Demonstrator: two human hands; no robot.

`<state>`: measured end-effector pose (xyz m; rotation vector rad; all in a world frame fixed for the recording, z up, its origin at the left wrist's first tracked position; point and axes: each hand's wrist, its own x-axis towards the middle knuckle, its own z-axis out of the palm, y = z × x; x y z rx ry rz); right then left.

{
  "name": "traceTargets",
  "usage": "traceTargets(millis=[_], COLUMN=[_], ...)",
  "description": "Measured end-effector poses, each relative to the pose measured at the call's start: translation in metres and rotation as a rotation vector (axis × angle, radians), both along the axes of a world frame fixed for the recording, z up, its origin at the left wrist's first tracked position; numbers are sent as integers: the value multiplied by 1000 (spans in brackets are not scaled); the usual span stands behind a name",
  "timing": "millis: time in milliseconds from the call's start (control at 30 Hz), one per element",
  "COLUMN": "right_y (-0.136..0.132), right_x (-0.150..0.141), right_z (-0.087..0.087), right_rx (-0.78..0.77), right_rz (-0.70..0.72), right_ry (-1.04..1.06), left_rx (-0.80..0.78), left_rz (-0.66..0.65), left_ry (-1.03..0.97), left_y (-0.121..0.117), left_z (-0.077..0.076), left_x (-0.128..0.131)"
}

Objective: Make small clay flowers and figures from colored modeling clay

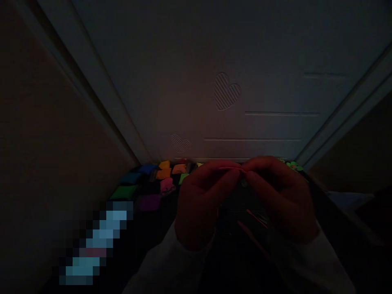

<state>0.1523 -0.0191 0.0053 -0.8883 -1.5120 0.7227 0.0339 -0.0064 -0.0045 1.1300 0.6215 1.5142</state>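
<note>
In dim light, my left hand (202,200) and my right hand (283,200) meet in front of me, fingertips nearly touching. Between them is a thin, flat pink piece (230,168), perhaps soft modelling clay; the dark keeps its material unclear. Left thumb and forefinger pinch it along its length. The right thumb and forefinger close on its right end, where a small bit shows. Below the hands, a slim pink stick-like tool (252,239) and a thinner pink stick (256,217) lie on the dark surface, partly hidden by my right hand.
Several small coloured packets, among them a green one (124,192), a purple one (150,202) and an orange one (163,173), lie at the back left. A green flower-like thing (294,166) sits at the back right. A pale panel with embossed hearts (226,92) rises behind. A blurred-out bright screen (98,241) lies left.
</note>
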Motion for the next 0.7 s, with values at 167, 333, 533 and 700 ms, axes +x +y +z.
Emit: traceTargets(millis=[167, 333, 533, 700], right_y=[-2, -3, -3, -3], right_x=[-2, -2, -1, -2], right_z=[3, 3, 0, 2], right_rx=[10, 39, 70, 71], right_rz=[12, -30, -15, -25], right_ry=[0, -51, -55, -76], left_rx=[-21, 21, 65, 126], left_rz=[-2, 58, 117, 175], left_ry=[-10, 9, 28, 74], left_y=[-3, -4, -3, -5], left_z=[1, 2, 1, 1], left_x=[0, 1, 3, 4])
